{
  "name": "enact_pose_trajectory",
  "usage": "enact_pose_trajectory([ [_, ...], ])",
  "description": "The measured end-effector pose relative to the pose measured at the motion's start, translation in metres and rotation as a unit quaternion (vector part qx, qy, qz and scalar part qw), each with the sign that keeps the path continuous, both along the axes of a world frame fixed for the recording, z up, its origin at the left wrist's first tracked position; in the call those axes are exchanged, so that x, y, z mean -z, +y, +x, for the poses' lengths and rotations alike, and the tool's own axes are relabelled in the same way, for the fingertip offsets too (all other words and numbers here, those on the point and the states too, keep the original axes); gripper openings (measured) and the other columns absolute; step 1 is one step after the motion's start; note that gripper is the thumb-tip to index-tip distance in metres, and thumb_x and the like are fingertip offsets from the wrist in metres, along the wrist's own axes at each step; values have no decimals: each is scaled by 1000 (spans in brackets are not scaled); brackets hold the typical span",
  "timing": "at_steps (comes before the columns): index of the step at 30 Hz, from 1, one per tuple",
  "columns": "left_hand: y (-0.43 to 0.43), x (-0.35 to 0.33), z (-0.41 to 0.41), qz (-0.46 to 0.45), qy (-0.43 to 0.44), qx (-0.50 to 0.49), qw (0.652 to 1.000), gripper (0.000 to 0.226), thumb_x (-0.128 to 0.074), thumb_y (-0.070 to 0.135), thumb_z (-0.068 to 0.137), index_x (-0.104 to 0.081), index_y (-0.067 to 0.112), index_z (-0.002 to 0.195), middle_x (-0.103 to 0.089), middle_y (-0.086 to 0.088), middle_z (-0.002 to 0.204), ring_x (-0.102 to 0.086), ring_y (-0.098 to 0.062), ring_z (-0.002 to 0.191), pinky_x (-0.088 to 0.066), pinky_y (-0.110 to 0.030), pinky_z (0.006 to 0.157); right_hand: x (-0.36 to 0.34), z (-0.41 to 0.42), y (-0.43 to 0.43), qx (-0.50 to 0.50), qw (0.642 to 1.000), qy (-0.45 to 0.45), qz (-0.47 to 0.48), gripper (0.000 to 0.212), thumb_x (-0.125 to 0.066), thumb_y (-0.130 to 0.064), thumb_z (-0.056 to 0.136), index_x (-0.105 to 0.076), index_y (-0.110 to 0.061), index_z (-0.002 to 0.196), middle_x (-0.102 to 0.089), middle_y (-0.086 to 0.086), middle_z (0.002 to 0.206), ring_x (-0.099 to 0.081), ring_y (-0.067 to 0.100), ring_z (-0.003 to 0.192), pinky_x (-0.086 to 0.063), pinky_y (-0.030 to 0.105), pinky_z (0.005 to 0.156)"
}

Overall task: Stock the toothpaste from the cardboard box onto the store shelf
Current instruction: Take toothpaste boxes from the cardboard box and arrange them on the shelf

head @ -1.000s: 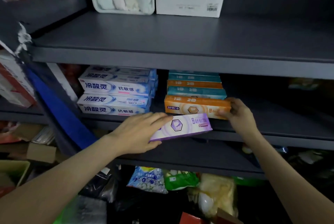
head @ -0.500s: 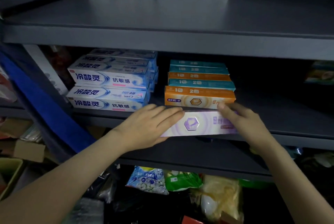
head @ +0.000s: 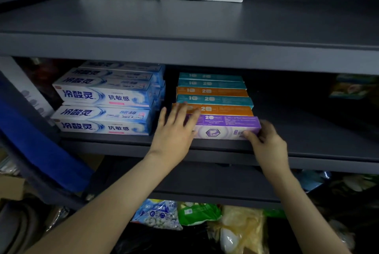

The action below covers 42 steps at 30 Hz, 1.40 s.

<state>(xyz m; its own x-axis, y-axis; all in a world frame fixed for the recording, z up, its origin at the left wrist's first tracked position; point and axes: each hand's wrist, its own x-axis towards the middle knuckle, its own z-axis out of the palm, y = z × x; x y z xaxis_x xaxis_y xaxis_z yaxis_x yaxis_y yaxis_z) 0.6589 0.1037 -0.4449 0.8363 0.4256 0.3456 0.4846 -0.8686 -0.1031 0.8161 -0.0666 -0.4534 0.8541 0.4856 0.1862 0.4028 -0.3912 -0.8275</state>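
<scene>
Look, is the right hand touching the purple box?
Touching. The head view shows the right hand pinching the purple box at its right end.

My left hand (head: pixel 174 130) and right hand (head: pixel 268 145) are bare. Behind each hand, my left forearm (head: pixel 102 202) and right forearm (head: pixel 307 208) are also bare, uncovered from wrist to picture edge.

A shop: a dark metal store shelf (head: pixel 205 147) carries rows of boxed toothpaste (head: pixel 102 98), with bagged goods (head: pixel 158 214) crammed below that shelf.
</scene>
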Motion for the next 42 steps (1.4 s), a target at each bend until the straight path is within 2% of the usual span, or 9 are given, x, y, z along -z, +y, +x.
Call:
enact_pose_trajectory([
  [2, 1, -1, 4, -42, -1, -18, 999, 65, -74, 25, 80, -49, 2, 136, -51, -25, 135, -46, -43, 129, -37, -54, 106, 4, 1, 5, -2, 998, -34, -43, 43, -63, -25, 91, -52, -13, 132, -66, 13, 111, -59, 31, 104, -41, 29, 79],
  [5, 3, -6, 7, -104, 50, -20, 993, 66, -50, 18, 97, -16, 4, 152, -18, -17, 158, -9, -34, 147, -11, -39, 119, 6, -1, 9, -22, 998, -24, -60, 46, -61, -24, 92, -49, -15, 136, -63, 14, 111, -55, 32, 108, -34, 24, 77],
  [10, -28, -43, 2, -161, 83, -70, 981, 76, -43, 32, 97, 4, 12, 154, 4, -7, 162, 8, -25, 149, 7, -47, 118, -23, -11, -17, -24, 995, 38, -86, 70, -65, -15, 89, -28, -8, 148, -50, 17, 137, -43, 32, 129, -36, 33, 100],
  [13, -94, -74, -2, -197, 48, -36, 979, 69, -37, 37, 100, -3, 11, 154, 1, -13, 161, 1, -29, 149, 0, -45, 121, -65, -36, -73, -1, 995, 34, -99, 60, -63, -8, 89, -37, -3, 143, -49, 17, 139, -46, 31, 128, -34, 31, 103],
  [18, -238, -127, 4, -274, 76, 137, 949, 60, -34, 41, 102, -17, 14, 153, -20, -9, 159, -24, -25, 143, -13, -34, 117, -132, -74, -217, -3, 982, -17, -188, 44, -66, -8, 86, -54, -7, 128, -57, 8, 118, -54, 26, 115, -38, 24, 90],
  [28, -511, -254, 111, -217, 79, 402, 886, 60, -39, 44, 101, -25, 16, 152, -30, -7, 155, -31, -25, 140, -26, -38, 113, -262, -50, -496, 207, 952, -106, -200, 37, -62, -21, 91, -55, -12, 126, -58, 5, 119, -55, 21, 113, -40, 23, 92],
  [31, -598, -275, 145, -195, 66, 426, 881, 60, -38, 45, 101, -26, 15, 151, -30, -8, 155, -32, -25, 140, -27, -38, 113, -284, -31, -584, 261, 939, -125, -184, 36, -62, -21, 91, -56, -14, 126, -57, 3, 120, -53, 18, 114, -35, 17, 88],
  [36, -731, -307, 197, -168, 26, 430, 887, 59, -41, 43, 100, -29, 13, 149, -33, -12, 153, -33, -27, 138, -25, -36, 113, -314, 14, -719, 301, 925, -157, -170, 31, -65, -16, 87, -60, -7, 117, -61, 9, 111, -56, 25, 105, -41, 29, 86],
  [42, -821, -342, 267, -77, -1, 405, 911, 62, -37, 49, 98, -32, 12, 148, -28, -14, 155, -14, -28, 146, -10, -40, 119, -332, 86, -829, 270, 930, -178, -176, 31, -65, -17, 87, -59, -10, 116, -61, 5, 107, -56, 22, 102, -37, 21, 80],
])
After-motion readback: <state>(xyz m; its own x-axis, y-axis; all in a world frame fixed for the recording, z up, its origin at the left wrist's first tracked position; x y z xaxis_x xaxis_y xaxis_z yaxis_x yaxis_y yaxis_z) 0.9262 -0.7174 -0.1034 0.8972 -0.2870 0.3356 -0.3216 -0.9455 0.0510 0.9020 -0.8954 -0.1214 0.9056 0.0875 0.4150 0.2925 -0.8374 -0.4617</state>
